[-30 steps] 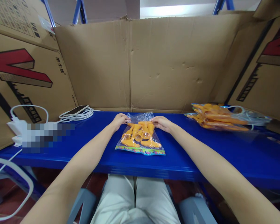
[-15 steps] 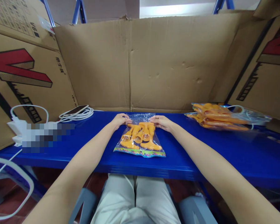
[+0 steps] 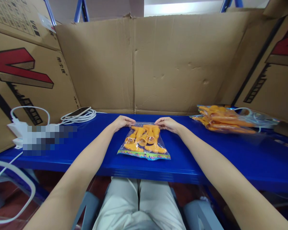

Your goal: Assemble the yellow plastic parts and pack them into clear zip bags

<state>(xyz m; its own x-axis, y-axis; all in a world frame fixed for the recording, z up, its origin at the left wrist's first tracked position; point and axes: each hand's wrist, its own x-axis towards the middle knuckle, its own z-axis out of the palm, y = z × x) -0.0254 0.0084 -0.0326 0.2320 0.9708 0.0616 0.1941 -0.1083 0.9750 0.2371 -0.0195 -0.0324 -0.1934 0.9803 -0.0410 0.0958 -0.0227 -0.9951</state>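
Note:
A clear plastic bag (image 3: 124, 152) lies flat on the blue table in front of me, with a colourful printed strip along its near edge. Inside it are several orange plastic boot-shaped pieces (image 3: 151, 134). At the bag's far left corner, my left hand (image 3: 122, 122) pinches the plastic between thumb and fingers. My right hand (image 3: 167, 124) grips the far right corner in the same way. The far edge of the bag looks folded over between my hands.
More bagged orange pieces (image 3: 220, 118) are piled at the right, by a white cable. A phone (image 3: 79, 111) rests on coiled white cable at the left, near a white power strip (image 3: 18, 131). Cardboard (image 3: 182, 64) walls off the back of the blue table (image 3: 86, 163).
The clear far edge of the bag, which stretched out flat beyond the orange pieces, has been folded back toward me. My hands have stayed at its two far corners.

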